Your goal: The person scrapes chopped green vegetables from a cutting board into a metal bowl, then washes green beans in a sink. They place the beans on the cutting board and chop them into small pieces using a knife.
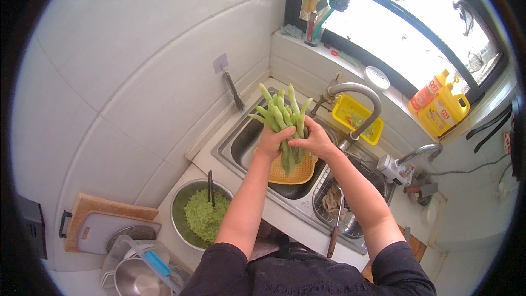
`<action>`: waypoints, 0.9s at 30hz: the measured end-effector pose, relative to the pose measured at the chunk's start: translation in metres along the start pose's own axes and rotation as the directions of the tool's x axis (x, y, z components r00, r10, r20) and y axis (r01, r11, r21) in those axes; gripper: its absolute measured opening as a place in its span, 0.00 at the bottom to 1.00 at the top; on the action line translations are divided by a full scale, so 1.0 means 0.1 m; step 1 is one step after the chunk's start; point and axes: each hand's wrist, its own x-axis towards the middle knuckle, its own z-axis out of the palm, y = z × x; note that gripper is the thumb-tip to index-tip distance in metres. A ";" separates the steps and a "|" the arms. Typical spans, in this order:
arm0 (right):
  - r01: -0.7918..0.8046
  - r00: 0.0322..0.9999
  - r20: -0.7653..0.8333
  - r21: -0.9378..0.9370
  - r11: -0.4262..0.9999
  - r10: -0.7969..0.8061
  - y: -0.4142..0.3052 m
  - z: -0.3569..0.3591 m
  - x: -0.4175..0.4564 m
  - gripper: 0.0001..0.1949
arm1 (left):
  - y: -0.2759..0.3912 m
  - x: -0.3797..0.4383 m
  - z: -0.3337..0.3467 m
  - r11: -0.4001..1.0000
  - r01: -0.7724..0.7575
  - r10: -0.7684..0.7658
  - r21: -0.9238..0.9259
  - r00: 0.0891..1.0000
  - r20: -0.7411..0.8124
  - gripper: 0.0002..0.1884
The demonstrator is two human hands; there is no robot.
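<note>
A bunch of long pale-green bean pods (283,115) is gathered between my two hands above the sink. My left hand (274,142) grips its left side, thumb across the front. From the right, my right hand (314,139) closes around the same bunch, its thumb close to the left one. The upper pod ends fan out, while the lower ends hang down over a yellow plastic basket (287,179). That basket sits in the left basin (244,148) of the steel double sink, partly hidden by my hands and the beans.
A steel bowl (176,218) of shredded green vegetable with chopsticks (211,187) stands left on the counter. The curved faucet (372,98) rises right of my hands, before a yellow scrap basket (337,111). The right basin holds a wire rack (322,209), a cloth (331,200) and a wooden-handled utensil (333,240).
</note>
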 end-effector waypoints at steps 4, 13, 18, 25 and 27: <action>-0.042 0.987 -0.148 0.116 0.992 0.059 0.11 0.05 -0.03 0.25 | -0.04 0.04 0.06 0.999 0.013 -0.017 -0.039 0.996 -0.092 0.23; 0.023 0.962 -0.273 0.035 0.999 -0.013 0.36 0.03 -0.01 0.17 | -0.02 0.07 0.09 0.999 0.023 -0.019 0.032 0.993 -0.119 0.23; 0.151 0.955 -0.185 -0.368 0.917 -0.231 0.11 0.01 -0.07 0.21 | 0.06 0.05 0.02 0.994 0.050 -0.061 -0.092 0.991 -0.121 0.23; 0.203 0.977 0.155 -0.501 0.841 -0.144 -0.03 -0.14 -0.12 0.21 | 0.13 0.00 -0.05 0.987 0.067 -0.076 -0.148 0.995 -0.056 0.23; 0.211 0.975 0.171 -0.512 0.833 -0.142 0.01 -0.17 -0.12 0.19 | 0.08 0.00 -0.05 0.989 0.043 -0.054 -0.142 0.996 -0.074 0.22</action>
